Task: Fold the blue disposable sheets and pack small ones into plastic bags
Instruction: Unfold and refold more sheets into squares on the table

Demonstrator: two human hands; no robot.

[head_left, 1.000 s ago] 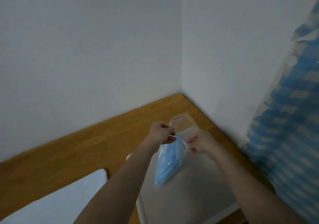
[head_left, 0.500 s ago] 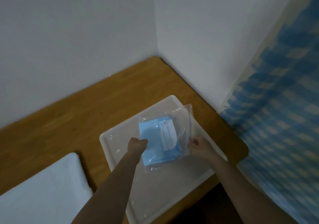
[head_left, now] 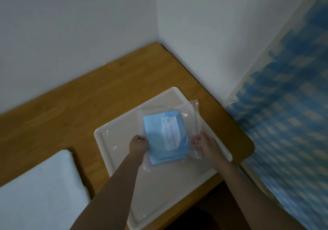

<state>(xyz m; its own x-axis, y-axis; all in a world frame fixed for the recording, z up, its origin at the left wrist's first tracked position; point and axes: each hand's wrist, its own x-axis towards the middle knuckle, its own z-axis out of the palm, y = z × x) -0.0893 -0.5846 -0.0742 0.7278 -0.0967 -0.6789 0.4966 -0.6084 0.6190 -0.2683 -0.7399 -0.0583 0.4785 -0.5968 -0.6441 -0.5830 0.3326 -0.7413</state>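
One bag (head_left: 188, 123), one folded sheet (head_left: 159, 141)

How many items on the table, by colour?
Blue: 1, folded sheet
Clear: 1, plastic bag around the sheet
White: 2, tray, cloth
Total: 4

Plain home room: wooden table (head_left: 88, 105) in white-walled corner (head_left: 157, 17).

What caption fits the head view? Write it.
Both hands, left and right, hold a bagged blue sheet over a white tray.
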